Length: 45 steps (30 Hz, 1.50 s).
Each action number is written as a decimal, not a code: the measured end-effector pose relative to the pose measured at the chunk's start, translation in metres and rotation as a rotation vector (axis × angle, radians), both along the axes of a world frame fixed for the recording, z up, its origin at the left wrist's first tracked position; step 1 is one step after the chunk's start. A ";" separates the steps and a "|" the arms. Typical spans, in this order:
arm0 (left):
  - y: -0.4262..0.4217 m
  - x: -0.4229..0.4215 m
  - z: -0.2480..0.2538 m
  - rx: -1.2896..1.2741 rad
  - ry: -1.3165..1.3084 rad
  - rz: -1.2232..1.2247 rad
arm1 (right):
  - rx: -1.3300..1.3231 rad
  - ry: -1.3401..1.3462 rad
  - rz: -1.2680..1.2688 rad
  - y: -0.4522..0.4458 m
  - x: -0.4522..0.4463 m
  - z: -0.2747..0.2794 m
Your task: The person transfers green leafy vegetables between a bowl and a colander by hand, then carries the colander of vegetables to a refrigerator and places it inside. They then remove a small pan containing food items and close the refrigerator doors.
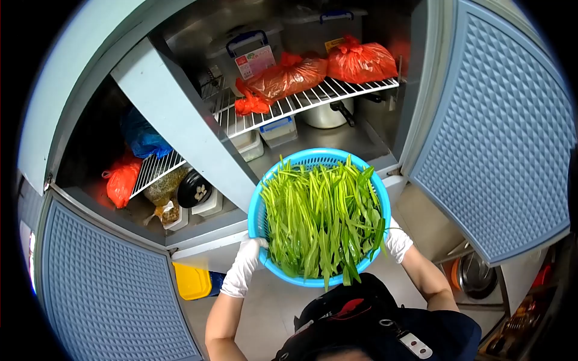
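Observation:
A round blue plastic basket [256, 210] full of long green leafy vegetables [322, 219] is in front of my body, before the open fridge. My left hand [244, 262], in a white glove, grips its lower left rim. On the right side my right hand [397, 240], also gloved, holds the rim, its fingers partly hidden by the basket. Some leaves hang over the near edge of the basket.
Red bags [361, 62] lie on a white wire shelf [301, 105], with a metal pot [325, 115] and lidded containers below. Two textured blue doors [500, 126] stand open left and right. A yellow bin lid [192, 281] is low at left.

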<state>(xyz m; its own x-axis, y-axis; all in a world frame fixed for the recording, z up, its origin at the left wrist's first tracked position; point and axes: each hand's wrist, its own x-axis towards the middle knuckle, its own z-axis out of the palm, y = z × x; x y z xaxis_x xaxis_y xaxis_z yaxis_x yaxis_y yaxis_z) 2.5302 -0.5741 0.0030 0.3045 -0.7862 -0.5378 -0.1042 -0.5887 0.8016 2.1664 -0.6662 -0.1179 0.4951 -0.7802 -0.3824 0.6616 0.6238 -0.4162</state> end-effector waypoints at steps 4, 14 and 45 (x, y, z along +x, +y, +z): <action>-0.038 -0.016 -0.004 0.011 0.005 0.101 | -0.007 -0.031 0.048 -0.059 0.004 0.001; -0.099 -0.026 -0.061 0.027 0.141 0.345 | 0.003 -0.098 0.072 -0.149 0.022 -0.006; -0.140 -0.071 -0.064 -0.011 0.884 0.688 | 0.066 0.056 -0.015 -0.214 0.051 -0.079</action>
<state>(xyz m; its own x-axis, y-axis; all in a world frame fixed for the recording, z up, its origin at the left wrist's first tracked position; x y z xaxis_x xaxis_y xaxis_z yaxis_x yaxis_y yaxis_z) 2.4592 -0.7142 -0.0605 0.1905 -0.6033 -0.7744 0.8494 -0.2942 0.4381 2.2179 -0.8806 -0.1971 0.4603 -0.7595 -0.4596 0.6476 0.6414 -0.4113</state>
